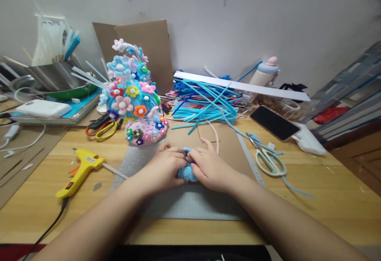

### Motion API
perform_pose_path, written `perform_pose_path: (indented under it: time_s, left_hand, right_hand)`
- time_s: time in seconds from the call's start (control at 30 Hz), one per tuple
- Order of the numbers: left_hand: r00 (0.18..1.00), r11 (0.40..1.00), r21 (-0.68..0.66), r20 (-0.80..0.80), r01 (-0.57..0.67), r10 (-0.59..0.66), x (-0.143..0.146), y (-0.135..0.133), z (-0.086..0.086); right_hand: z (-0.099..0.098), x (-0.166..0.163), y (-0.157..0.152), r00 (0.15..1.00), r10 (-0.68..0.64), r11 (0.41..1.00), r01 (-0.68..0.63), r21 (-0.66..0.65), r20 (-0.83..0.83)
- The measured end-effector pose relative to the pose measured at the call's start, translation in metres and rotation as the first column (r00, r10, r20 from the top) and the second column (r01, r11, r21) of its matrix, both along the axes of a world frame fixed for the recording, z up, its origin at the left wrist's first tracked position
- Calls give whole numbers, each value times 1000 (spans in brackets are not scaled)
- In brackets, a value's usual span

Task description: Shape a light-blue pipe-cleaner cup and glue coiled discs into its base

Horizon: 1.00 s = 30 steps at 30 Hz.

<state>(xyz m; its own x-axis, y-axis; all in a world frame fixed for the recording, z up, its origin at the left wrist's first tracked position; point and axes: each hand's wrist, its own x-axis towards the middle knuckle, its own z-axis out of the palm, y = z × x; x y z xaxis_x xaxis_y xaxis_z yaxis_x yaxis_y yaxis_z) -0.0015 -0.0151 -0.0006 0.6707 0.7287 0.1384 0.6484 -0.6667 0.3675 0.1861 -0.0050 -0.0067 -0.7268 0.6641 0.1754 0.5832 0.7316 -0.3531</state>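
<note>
In the middle of the head view, a light blue fuzzy piece of coiled pipe cleaner [187, 173] lies between my two hands. My left hand [167, 162] is closed on its left side, fingers curled over the top. From the right, my right hand [212, 165] grips it too, with one finger raised. Both hands hide much of the piece. Beneath them are a brown cardboard sheet [232, 149] and a grey cutting mat [202, 205]. Just behind stands a pipe-cleaner ornament [133, 94] covered in colourful flowers.
A yellow glue gun [85, 171] lies at left, near red and yellow-handled tools [102, 130]. Pale green scissors [269, 159] and a black phone [275, 122] lie at right. Blue pipe cleaners [205, 102] are heaped behind, below a white strip [244, 86]. A metal pot [56, 76] stands back left.
</note>
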Motion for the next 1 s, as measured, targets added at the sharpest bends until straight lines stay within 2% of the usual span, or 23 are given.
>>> perform_pose_path:
  time_s: [0.1, 0.27, 0.53, 0.73, 0.83, 1.0]
  left_hand:
    - [1000, 1000, 0, -16, -6, 6, 1, -2, 2]
    - [998, 999, 37, -57, -7, 10, 2, -4, 2]
    - [998, 999, 52, -58, -12, 15, 4, -4, 1]
    - [998, 998, 59, -58, -16, 19, 4, -5, -2]
    - [998, 997, 71, -54, -11, 15, 4, -6, -4]
    - [998, 997, 73, -59, 9, -4, 5, -7, -2]
  right_hand:
    - [3, 3, -5, 999, 6, 999, -4, 47, -44]
    - [8, 7, -13, 990, -126, 986, 131, 105, -59]
    - [2, 2, -5, 990, -134, 990, 132, 55, 33]
    - [5, 8, -7, 989, -132, 991, 134, 21, -64]
    - [6, 10, -9, 993, -89, 996, 91, 25, -83]
    - [4, 7, -11, 1000, -27, 999, 26, 26, 3]
